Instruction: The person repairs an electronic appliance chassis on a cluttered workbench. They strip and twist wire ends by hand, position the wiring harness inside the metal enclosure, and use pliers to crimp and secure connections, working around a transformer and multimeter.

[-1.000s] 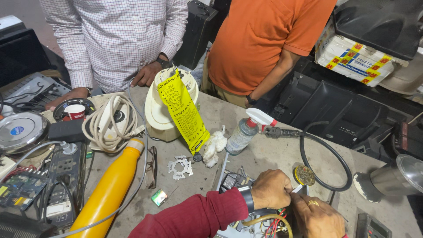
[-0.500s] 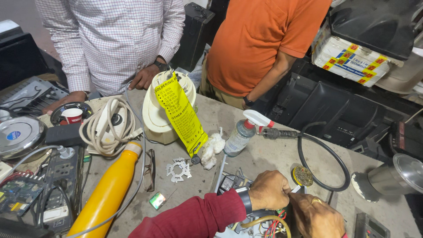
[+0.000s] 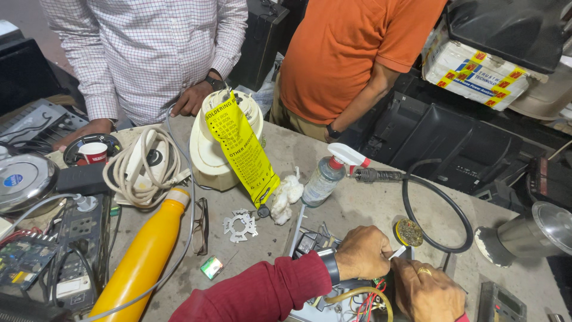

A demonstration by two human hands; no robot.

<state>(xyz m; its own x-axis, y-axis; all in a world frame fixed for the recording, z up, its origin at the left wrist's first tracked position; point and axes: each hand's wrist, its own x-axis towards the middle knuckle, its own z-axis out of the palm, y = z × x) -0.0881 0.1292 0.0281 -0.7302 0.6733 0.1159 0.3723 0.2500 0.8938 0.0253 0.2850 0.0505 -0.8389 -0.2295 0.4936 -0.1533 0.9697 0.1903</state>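
Note:
My left hand (image 3: 363, 253), on a dark red sleeve with a black wristwatch, is curled into a fist at the bottom centre, and a thin white stick (image 3: 397, 253) pokes out of it. Just right of it, touching, my right hand (image 3: 426, 292) wears a ring and lies knuckles up. Both hands rest over an opened device (image 3: 351, 301) with red and yellow wires. What the right fingers hold is hidden. A small round tin (image 3: 409, 232) lies just beyond the hands.
On the grey table (image 3: 369, 203) are a spray bottle (image 3: 325, 179), a white wad (image 3: 286, 194), a white appliance (image 3: 205, 155) with a yellow tag (image 3: 241, 149), a yellow flask (image 3: 146, 256), spectacles (image 3: 201, 226), a black hose (image 3: 441, 203). Two people (image 3: 149, 53) (image 3: 351, 53) stand opposite.
Both hands stay together over the opened device, almost still. The view has shifted slightly, so the right hand shows a little more.

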